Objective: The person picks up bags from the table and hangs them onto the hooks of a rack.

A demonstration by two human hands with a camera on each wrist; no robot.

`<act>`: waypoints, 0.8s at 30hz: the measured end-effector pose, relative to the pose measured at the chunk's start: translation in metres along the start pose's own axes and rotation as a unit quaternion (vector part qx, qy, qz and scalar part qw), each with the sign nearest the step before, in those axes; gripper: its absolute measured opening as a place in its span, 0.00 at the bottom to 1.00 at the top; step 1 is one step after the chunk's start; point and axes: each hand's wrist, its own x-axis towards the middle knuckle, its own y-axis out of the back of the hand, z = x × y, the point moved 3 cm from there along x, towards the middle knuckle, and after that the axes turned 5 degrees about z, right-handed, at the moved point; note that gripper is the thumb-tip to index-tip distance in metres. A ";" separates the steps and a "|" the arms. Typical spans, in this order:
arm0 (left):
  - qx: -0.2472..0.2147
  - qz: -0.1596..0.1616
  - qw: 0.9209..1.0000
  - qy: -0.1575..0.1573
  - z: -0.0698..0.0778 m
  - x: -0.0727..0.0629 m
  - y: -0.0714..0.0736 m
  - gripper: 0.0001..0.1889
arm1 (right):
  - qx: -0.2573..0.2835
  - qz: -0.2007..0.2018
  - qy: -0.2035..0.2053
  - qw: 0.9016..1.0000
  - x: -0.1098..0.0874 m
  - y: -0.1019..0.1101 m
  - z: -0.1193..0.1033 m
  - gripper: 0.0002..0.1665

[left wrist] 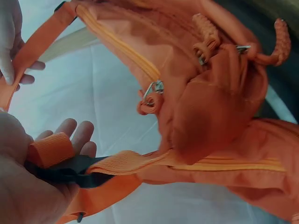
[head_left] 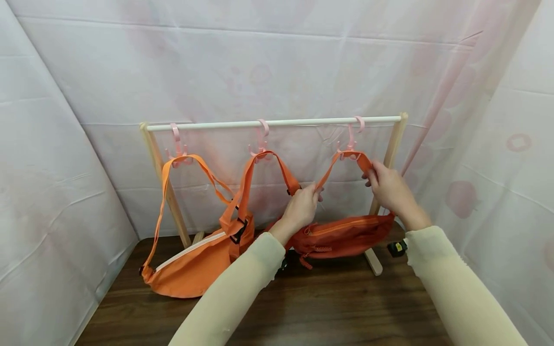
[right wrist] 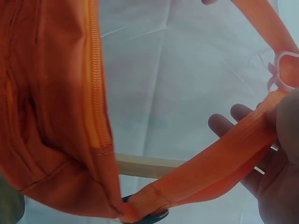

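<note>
A dark orange waist bag (head_left: 346, 235) hangs low at the right, its strap (head_left: 332, 168) looped over the right pink hook (head_left: 351, 142). My left hand (head_left: 301, 206) holds that strap on its left side, beside a black buckle (left wrist: 70, 170). On the other side of the loop, my right hand (head_left: 391, 190) pinches the wider part of the strap (right wrist: 224, 144) between thumb and fingers, just below the hook. Zippers with braided pulls (left wrist: 208, 35) show on the bag's front. The left forearm covers part of the bag's left end.
A white rail (head_left: 207, 125) on wooden legs carries the hooks. A lighter orange bag (head_left: 190, 271) hangs by its strap from the left hook (head_left: 176, 144). Another orange strap hangs on the middle hook (head_left: 261, 139). A black buckle (head_left: 397, 248) lies near the right sleeve, above the dark wooden table (head_left: 329, 307).
</note>
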 end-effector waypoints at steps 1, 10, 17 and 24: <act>-0.004 0.000 1.000 0.002 -0.002 -0.002 -0.001 0.18 | 0.000 0.002 0.002 1.000 -0.001 -0.001 0.001 0.17; 0.005 0.011 1.000 -0.008 -0.015 -0.015 -0.009 0.14 | -0.012 0.031 0.008 0.999 -0.011 -0.013 0.008 0.14; 0.033 0.026 0.999 -0.018 -0.020 -0.027 -0.015 0.15 | -0.020 0.055 0.020 0.998 -0.018 -0.019 0.015 0.14; 0.048 0.030 0.998 -0.008 -0.024 -0.036 -0.017 0.24 | -0.026 0.087 0.045 0.995 -0.027 -0.027 0.023 0.15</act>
